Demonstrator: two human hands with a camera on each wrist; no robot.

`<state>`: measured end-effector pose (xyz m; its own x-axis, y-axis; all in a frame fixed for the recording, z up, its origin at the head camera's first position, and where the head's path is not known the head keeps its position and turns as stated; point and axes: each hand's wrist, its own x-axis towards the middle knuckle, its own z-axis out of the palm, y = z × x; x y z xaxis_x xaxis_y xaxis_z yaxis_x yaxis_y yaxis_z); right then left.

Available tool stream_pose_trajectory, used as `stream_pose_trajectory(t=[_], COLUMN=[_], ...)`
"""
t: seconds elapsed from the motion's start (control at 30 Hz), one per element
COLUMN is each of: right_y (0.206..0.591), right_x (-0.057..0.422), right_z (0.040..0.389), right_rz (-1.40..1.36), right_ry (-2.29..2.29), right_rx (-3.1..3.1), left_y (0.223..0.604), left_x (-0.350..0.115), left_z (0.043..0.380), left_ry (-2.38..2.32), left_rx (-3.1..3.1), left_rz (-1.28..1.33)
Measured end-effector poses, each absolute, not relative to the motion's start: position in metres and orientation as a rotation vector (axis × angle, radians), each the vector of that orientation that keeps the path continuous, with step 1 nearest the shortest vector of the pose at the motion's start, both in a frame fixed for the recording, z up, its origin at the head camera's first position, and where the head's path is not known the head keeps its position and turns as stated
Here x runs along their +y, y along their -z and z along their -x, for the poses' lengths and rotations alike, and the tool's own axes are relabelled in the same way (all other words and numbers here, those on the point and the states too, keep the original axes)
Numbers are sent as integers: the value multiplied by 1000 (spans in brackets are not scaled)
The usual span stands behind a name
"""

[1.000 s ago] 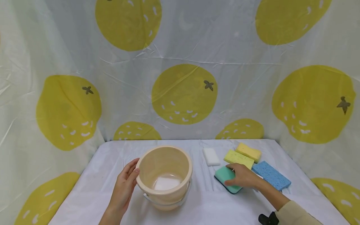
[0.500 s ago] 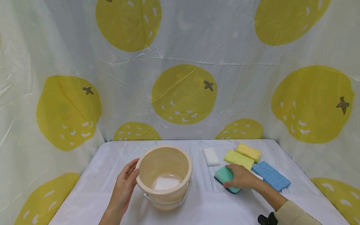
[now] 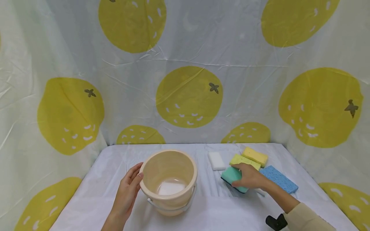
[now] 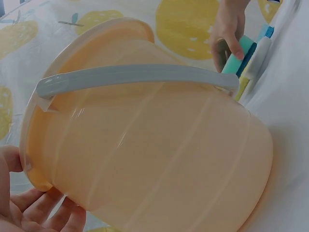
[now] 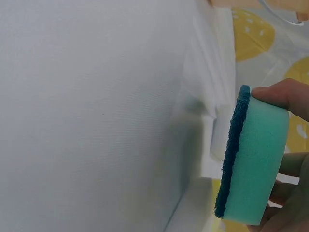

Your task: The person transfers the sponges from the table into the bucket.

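Note:
A cream plastic bucket (image 3: 170, 203) with a grey handle (image 4: 145, 76) stands upright on the white cloth. My left hand (image 3: 127, 189) grips its left rim, thumb at the edge and fingers against the outer wall. In my right hand (image 3: 251, 177) is a green sponge (image 3: 232, 175) with a dark scouring layer underneath, pinched between thumb and fingers. The right wrist view has that sponge (image 5: 260, 159) held above the cloth, its dark scouring layer (image 5: 233, 152) toward the table. Several other sponges lie around and behind the right hand.
A white sponge (image 3: 216, 161) lies right of the bucket. Behind the right hand are a yellow-green sponge (image 3: 240, 160) and a yellow sponge (image 3: 255, 156), with a blue sponge (image 3: 278, 179) to the right. Another white piece (image 3: 260, 192) is partly hidden below the wrist. A lemon-print curtain (image 3: 188, 96) encloses the table.
My right hand has tightened round the green sponge and raised it off the cloth, slightly up and away. The left hand and the bucket have stayed put.

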<state>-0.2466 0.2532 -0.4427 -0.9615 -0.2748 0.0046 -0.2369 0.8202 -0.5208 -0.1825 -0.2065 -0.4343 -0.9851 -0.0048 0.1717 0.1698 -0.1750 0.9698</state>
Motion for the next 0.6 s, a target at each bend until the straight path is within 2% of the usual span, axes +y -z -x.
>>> stream_pose_trajectory(t=[0.6], right_y=[404], right_x=[258], right_z=[255], right_rz=[438], right_ry=[841], right_rx=[2936], left_y=[435], left_x=[-205], left_z=[184], left_ry=[2344], left_rx=[-1917], left_rz=[211])
